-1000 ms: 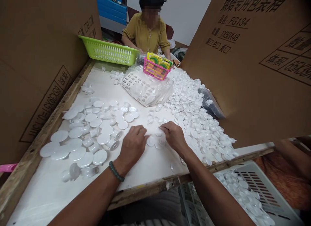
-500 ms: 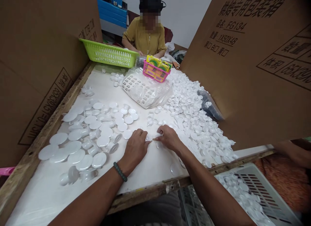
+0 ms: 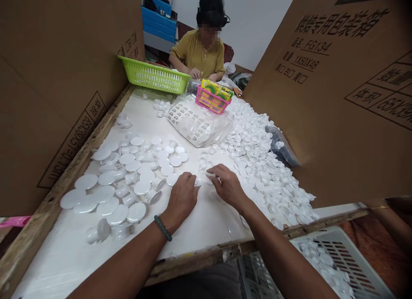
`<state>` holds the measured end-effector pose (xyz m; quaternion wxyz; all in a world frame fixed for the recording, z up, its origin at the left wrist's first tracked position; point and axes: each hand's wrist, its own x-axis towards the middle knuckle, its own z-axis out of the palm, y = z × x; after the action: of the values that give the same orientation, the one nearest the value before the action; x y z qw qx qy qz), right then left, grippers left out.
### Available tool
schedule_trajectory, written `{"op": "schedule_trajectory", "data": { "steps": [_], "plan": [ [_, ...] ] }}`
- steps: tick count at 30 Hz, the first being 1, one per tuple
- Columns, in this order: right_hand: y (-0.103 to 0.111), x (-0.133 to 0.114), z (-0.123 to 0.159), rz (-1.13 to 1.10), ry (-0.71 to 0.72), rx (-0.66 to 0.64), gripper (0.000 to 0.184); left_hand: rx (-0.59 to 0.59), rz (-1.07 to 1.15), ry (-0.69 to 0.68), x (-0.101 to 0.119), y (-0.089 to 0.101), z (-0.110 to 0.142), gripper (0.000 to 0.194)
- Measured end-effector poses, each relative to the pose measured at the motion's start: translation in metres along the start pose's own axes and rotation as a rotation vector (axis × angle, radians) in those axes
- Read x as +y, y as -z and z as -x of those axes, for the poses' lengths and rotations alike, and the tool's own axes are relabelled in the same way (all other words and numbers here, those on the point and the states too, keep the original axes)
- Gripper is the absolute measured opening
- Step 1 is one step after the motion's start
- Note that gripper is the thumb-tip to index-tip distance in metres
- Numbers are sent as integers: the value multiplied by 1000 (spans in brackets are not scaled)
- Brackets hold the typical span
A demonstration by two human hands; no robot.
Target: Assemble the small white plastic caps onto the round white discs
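My left hand [image 3: 183,198], with a dark beaded bracelet at its wrist, is closed just left of the table's middle. Between its thumb and fingers is a small clear-white plastic piece [image 3: 197,182], mostly hidden. A short way to the right, my right hand [image 3: 228,185] has its thumb and fingers bent toward each other in a pinch. Whatever sits at those fingertips is too small to name. Left of my hands lie white plastic pieces with round flat discs and short stems [image 3: 141,187]. Many small white plastic pieces [image 3: 267,161] are heaped on the right.
A printed plastic bag [image 3: 193,123] lies mid-table, with a pink basket [image 3: 212,102] of yellow packets on it. Behind stands a green basket [image 3: 154,78]. Cardboard boxes [image 3: 322,119] wall both sides. A grey crate [image 3: 357,264] sits below the edge. A co-worker [image 3: 199,54] sits opposite.
My hands were nearly together over a small piece; now the right fingertips have drawn away and a gap separates them. The view has shifted slightly, and the co-worker's head has turned.
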<state>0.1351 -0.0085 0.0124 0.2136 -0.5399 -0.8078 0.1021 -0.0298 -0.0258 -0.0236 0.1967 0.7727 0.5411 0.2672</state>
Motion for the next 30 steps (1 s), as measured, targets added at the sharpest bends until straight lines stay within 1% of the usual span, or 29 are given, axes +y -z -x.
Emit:
{"op": "schedule_trajectory", "data": {
  "steps": [2,4,6,8,10,13,15,17,21,23,28,30],
  "plan": [
    [-5,1,-17,54,-78,42,17,6,0,-3,-1,0,0,19],
    [-12,1,-31,112,-100,-25,16,8,8,-9,-2,0,0,24],
    [-19,1,-37,161,-66,-114,12,9,29,-14,-3,-1,0,26],
    [-23,1,-33,179,-41,-138,9,14,50,-22,-4,-1,0,25],
    [-24,2,-24,136,-65,-81,10,26,60,-28,-5,-2,0,26],
    [-22,4,-10,24,-71,30,28,42,60,-22,-6,-4,0,29],
    [-20,4,-3,-12,-26,31,35,46,62,-16,-7,-6,0,32],
    [-19,4,1,-10,3,19,32,48,67,-13,-7,-6,1,35],
    [-17,1,5,29,-25,77,21,36,69,-15,-8,-6,1,36],
    [-16,-1,7,23,-33,74,18,32,73,-17,-9,-7,1,36],
    [-18,-4,11,-111,-71,114,20,38,96,-11,-9,-8,1,38],
    [-21,-7,13,-144,-34,74,19,42,106,7,-9,-8,1,40]
  ]
}}
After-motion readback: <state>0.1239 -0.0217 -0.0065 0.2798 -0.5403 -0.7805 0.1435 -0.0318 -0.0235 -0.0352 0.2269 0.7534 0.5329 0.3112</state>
